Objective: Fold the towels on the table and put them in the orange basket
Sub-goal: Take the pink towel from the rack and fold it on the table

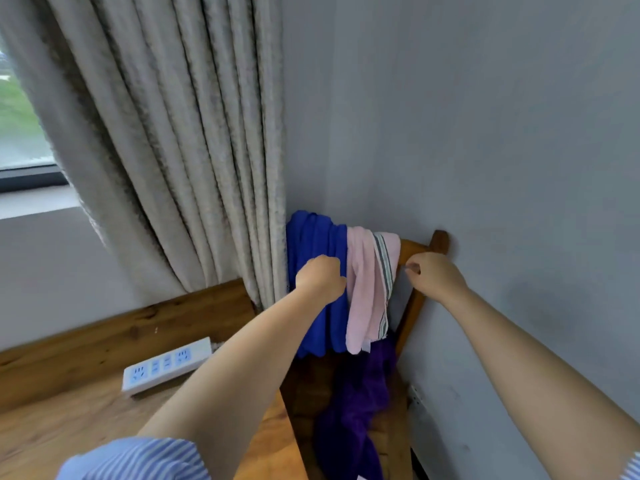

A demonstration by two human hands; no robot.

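Grey wall [485, 116] fills the right and upper view; pale patterned curtain [166, 133] hangs in heavy folds at left, reaching down behind the table corner. Sliver of window [17, 116] at far left edge.

Wooden table [69, 403] lower left, bare plank surface. Wooden chair [412, 251] tucked in the corner between table and wall, backrest against the wall, seat mostly covered.

Three towels, all on the chair. Blue towel [315, 237] draped over the left part of the backrest, hanging down in long folds. Pink towel [363, 292] just beside it on the right, also over the backrest, with a grey-and-white striped band along its right edge. Purple towel [360, 393] heaped on the seat below, trailing off the front edge toward me.

White power strip [166, 365] lies on the table near the chair, sockets tinted blue.

My left hand [320, 277] is curled against the blue towel at the seam with the pink one; whether the fingers actually hold cloth, I cannot tell. My right hand [433, 271] sits near the chair's backrest right of the pink towel, fingers curled, tips pinched together; something small and pale may be between them, too small to make out.

Blue striped sleeve [138, 459] at bottom left.
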